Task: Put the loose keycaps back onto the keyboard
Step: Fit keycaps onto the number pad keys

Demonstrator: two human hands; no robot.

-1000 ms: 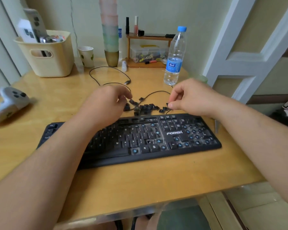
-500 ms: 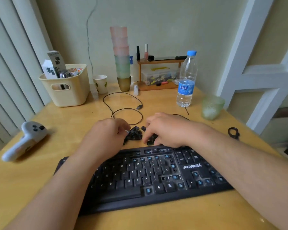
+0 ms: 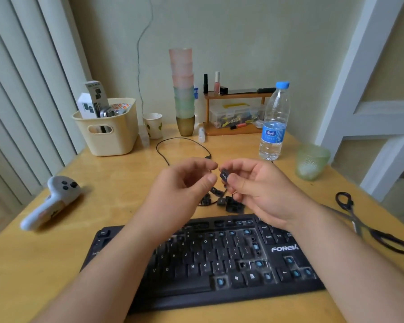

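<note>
A black keyboard (image 3: pixel 219 264) lies on the wooden table, with several bare blue key stems showing on its right half. A pile of loose black keycaps (image 3: pixel 229 203) sits just behind it. My right hand (image 3: pixel 257 190) is raised above the pile and pinches one black keycap (image 3: pixel 224 175) with a white arrow mark between thumb and fingers. My left hand (image 3: pixel 184 185) hovers right beside it, fingers loosely curled and holding nothing, its thumb tip close to the keycap.
Black scissors (image 3: pixel 369 227) lie at the right, a green glass (image 3: pixel 311 162) and a water bottle (image 3: pixel 274 122) behind them. A white controller (image 3: pixel 51 201) lies left. A cream basket (image 3: pixel 107 127), stacked cups (image 3: pixel 183 94), a small shelf (image 3: pixel 236 113) and a looped cable (image 3: pixel 182 145) stand at the back.
Both hands have lifted off the keycap pile. My right hand has come up with one keycap pinched in it, and my left hand has risen beside it.
</note>
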